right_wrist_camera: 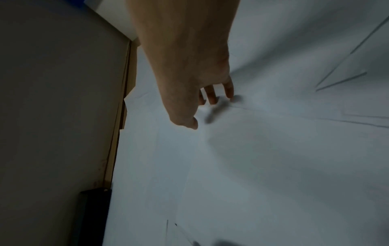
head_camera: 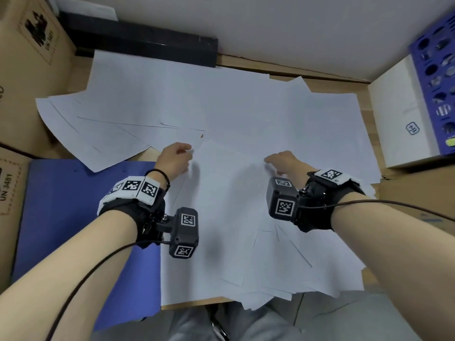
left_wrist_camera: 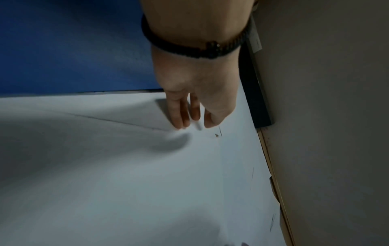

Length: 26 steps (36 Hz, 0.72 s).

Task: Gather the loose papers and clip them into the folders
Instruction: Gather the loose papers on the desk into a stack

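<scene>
Left hand [head_camera: 175, 157] and right hand [head_camera: 283, 160] both flat on papers [head_camera: 234, 114], fingers straight, fingertips touching sheets; blue folder [head_camera: 73, 205] lies left of left hand.

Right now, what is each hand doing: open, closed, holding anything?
Left hand: open, straight fingers touching the loose papers, gripping nothing.
Right hand: open, fingertips resting on the papers, gripping nothing.

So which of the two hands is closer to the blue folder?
The left hand. The blue folder lies directly beside and under that forearm, while the right hand rests on the white papers farther off.
</scene>
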Tool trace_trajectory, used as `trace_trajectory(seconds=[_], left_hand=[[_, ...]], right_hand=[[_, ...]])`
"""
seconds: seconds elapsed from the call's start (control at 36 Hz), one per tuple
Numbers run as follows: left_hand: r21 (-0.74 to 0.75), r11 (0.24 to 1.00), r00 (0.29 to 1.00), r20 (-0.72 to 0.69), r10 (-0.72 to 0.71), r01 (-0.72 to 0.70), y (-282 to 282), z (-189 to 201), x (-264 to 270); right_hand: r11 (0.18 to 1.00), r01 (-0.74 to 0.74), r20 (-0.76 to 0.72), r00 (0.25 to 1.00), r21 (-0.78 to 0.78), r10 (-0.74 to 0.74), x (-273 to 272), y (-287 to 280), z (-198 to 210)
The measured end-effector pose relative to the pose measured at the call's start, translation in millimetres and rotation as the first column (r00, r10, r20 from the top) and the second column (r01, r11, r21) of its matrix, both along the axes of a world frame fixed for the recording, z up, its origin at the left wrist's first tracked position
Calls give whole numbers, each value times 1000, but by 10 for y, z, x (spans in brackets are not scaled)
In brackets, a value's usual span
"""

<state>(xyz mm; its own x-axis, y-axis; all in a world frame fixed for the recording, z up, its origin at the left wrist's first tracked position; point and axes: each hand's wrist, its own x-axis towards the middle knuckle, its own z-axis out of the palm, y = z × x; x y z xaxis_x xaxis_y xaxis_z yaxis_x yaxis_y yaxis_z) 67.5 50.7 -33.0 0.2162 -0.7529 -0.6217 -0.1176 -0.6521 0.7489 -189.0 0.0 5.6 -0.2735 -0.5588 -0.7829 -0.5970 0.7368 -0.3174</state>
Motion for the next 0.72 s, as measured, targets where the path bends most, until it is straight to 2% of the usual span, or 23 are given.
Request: trace_trajectory(seconds=[0.11,0.25,0.44,0.58,0.72], left_hand=[[-13,999,998,-56,-39,39,52,22,-68],[-29,997,995,-75,-68,66,69,12,-78],[-80,993,996,20,-85,86,82,-70,-106],[-75,996,999,-4,-41,41,39,-39,-150],[-108,975,981,25,-195,196,-18,105,-208]], right_hand=[[1000,5,-27,1000,-23,-6,114,103,-147],[998,67,47,997,-1,-67,219,207,-81],[951,105,206,978,-292,-44,189,307,23],[882,149,306,952,-447,-6,128,314,234],[808,265,418,908,-525,-27,81,254,474]])
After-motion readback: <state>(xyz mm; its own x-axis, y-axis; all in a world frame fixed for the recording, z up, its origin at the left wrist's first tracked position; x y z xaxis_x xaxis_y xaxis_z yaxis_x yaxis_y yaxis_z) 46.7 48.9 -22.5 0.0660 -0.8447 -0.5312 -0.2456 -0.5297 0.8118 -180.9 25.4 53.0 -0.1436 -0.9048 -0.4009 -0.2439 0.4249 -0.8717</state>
